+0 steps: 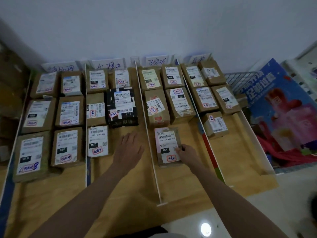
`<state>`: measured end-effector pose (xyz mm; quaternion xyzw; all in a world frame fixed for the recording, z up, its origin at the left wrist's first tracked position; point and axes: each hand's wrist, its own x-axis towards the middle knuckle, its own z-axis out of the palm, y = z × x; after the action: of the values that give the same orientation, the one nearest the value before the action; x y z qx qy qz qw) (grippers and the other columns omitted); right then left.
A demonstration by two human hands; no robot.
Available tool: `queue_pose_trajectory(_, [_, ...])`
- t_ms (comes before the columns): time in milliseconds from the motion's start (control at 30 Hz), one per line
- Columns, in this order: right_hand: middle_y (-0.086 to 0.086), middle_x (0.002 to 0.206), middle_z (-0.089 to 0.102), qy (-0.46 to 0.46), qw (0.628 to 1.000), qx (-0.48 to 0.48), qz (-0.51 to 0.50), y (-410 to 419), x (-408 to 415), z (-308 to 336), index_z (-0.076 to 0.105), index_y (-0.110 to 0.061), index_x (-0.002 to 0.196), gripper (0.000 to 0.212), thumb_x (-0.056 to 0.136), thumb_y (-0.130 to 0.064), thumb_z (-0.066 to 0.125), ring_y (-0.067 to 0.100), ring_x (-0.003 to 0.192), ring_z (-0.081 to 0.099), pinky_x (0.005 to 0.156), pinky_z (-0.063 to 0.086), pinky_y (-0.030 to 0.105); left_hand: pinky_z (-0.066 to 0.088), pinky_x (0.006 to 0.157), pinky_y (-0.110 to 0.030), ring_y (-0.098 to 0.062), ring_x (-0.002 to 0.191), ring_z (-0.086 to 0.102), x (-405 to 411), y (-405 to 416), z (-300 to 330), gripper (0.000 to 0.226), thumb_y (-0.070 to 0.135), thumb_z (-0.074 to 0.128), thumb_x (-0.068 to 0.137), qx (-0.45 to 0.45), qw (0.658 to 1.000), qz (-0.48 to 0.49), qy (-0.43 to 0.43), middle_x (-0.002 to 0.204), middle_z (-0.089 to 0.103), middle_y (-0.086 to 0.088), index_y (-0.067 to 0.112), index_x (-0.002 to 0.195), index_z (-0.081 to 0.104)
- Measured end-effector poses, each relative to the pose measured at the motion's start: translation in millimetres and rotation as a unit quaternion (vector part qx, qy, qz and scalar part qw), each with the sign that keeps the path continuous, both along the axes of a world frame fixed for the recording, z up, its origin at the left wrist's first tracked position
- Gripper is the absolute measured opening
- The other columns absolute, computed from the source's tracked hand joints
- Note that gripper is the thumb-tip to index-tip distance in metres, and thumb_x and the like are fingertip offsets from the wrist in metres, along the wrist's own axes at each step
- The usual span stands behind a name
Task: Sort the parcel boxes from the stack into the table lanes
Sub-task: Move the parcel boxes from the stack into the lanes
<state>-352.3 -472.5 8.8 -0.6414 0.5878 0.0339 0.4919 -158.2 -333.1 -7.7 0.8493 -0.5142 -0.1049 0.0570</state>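
The right hand (186, 152) has its grip pinched on the near right edge of a brown parcel box (167, 146), white label marked 15H, lying in the third lane of the counter (188, 182) behind four boxes. The left hand (129, 148) hovers flat, fingers wide, over the second lane.

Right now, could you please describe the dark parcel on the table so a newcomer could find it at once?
Start at the wooden table split by white dividers into four lanes, and take the second lane from the left. In its middle row, on the right, sits the black parcel. It is the only black-wrapped box; every neighbour is brown cardboard.
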Motion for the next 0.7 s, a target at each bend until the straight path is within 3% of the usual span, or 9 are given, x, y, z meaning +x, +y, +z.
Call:
queue_pose_trajectory(400, [0.018, 0.122, 0.066, 0.027, 0.997, 0.001, 0.075, -28, 30, -28, 0.06, 0.001, 0.126, 0.034, 0.103, -0.02, 0.048, 0.033, 0.111, 0.063, 0.095, 0.051, 0.048, 0.039, 0.109, -0.044, -0.028, 0.126, 0.052, 7, -6, -1, 0.05, 0.036, 0.054, 0.096, 0.019, 0.999, 0.041, -0.025, 0.136, 0.056, -0.013, 0.005, 0.136, 0.053])
queue_pose_trajectory(533, [0.019, 0.135, 0.058, 0.034, 0.996, -0.01, 0.077, -31, 26, -23, 0.045, -0.001, 0.144, 0.049, 0.103, -0.027, 0.048, 0.032, 0.121, 0.058, 0.101, 0.049, 0.044, 0.038, 0.109, -0.044, -0.029, 0.125, 0.052, 7, -2, 5, 0.051, 0.037, 0.051, 0.097, 0.02, 0.998, 0.044, -0.047, 0.136, 0.056, -0.013, 0.005, 0.136, 0.053])
queue_pose_trajectory(600, [0.019, 0.141, 0.053, 0.032, 0.995, -0.054, 0.071, -34, 23, -13, 0.038, -0.002, 0.148, 0.053, 0.103, -0.028, 0.047, 0.031, 0.126, 0.054, 0.102, 0.048, 0.042, 0.034, 0.111, -0.044, -0.028, 0.128, 0.049, 7, 0, 11, 0.053, 0.039, 0.048, 0.098, 0.02, 0.997, 0.049, -0.053, 0.14, 0.053, -0.012, 0.006, 0.139, 0.05])
queue_pose_trajectory(700, [0.014, 0.139, 0.052, 0.018, 0.98, -0.179, 0.085, -37, 20, 11, 0.044, -0.007, 0.141, 0.043, 0.101, -0.024, 0.049, 0.028, 0.126, 0.051, 0.101, 0.047, 0.041, 0.024, 0.117, -0.043, -0.025, 0.139, 0.037, 8, 4, 25, 0.056, 0.042, 0.039, 0.101, 0.022, 0.996, 0.065, -0.056, 0.151, 0.042, -0.009, 0.01, 0.147, 0.04])
